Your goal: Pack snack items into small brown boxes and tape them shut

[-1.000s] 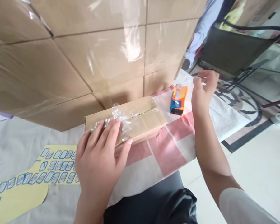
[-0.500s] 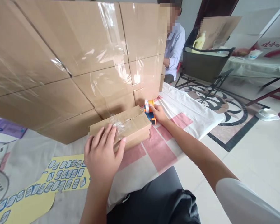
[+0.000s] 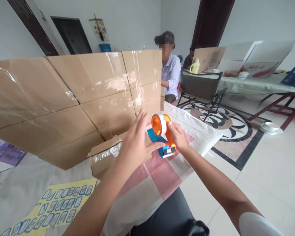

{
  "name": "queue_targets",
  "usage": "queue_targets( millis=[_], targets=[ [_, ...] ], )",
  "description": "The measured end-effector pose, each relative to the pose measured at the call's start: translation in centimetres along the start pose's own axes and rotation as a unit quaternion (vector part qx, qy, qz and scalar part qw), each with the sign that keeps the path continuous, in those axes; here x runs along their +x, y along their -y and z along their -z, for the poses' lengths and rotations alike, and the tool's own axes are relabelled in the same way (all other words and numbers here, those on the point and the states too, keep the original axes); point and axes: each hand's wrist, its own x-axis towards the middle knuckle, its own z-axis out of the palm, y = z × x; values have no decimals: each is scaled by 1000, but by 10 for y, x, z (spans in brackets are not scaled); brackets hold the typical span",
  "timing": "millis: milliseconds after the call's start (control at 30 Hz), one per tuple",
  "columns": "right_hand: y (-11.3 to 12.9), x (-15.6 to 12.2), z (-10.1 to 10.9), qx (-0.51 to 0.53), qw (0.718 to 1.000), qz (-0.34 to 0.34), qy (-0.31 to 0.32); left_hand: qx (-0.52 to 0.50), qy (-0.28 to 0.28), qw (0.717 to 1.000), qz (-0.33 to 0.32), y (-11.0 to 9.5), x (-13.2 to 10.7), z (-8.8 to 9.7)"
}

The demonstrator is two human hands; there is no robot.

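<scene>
My right hand (image 3: 178, 136) grips an orange and blue tape dispenser (image 3: 171, 141), raised above the cloth. Its toothed cutter faces down toward me, and a narrow roll of tape (image 3: 163, 126) sits on its orange hub. Close on the dispenser's left is my left hand (image 3: 135, 141), fingers stretched and thumb reaching toward the blue part; whether the thumb touches it I cannot tell. Behind and below my left hand lies a small cardboard box (image 3: 103, 157) with clear tape along its top, partly hidden by that hand and forearm.
A tall taped cardboard partition (image 3: 108, 108) stands across the table. Yellow sheets with printed labels (image 3: 61, 203) and a purple package (image 3: 7, 154) lie left. Beyond the partition sits a person in a cap (image 3: 170, 72). A folding chair (image 3: 200, 87) stands on the right.
My right hand has lifted the tape dispenser off the table. My left hand has left the small box's top and moved right, beside the dispenser. The view has tilted up.
</scene>
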Motion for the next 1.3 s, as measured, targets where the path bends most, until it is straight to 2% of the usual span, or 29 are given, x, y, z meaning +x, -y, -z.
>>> queue_targets(
  millis=[67,167,233,333,400,467,567,600,633,667,733,800,900,1000,1067,1300],
  targets=[
    [17,-13,-3,-34,999,8,34,-86,69,994,15,-1,24,-10],
    [29,-23,-4,-82,994,43,65,-170,141,975,10,-2,40,-16],
    [30,-24,-4,-93,990,50,92,-176,158,972,-3,-2,41,-15],
    [25,-22,-4,-76,991,15,114,-160,158,974,-3,-3,35,-14],
    [22,-19,-5,-62,992,3,114,-152,130,980,10,-4,30,-20],
    [20,-12,-5,-66,994,10,83,-142,57,988,22,-5,24,-32],
    [21,2,-3,-89,994,48,-30,-110,-102,988,43,-7,17,-50],
    [21,7,-1,-97,991,66,-65,-100,-132,985,56,-7,15,-54],
    [21,11,0,-108,987,86,-86,-94,-138,983,80,-7,14,-55],
    [20,14,2,-123,982,106,-95,-93,-120,982,112,-7,14,-56],
    [18,16,3,-162,972,151,-79,-98,-31,980,172,-6,15,-52],
    [15,15,3,-196,958,203,-52,-106,41,972,206,-4,17,-47],
    [8,13,0,-205,944,254,-51,-123,88,962,226,-2,20,-43],
    [2,14,-1,-188,948,243,-81,-144,140,950,237,-4,21,-44],
    [0,16,1,-176,954,224,-90,-143,152,950,233,-6,21,-45],
    [-14,26,6,-150,966,168,-124,-166,102,952,237,-5,20,-49]
  ],
)
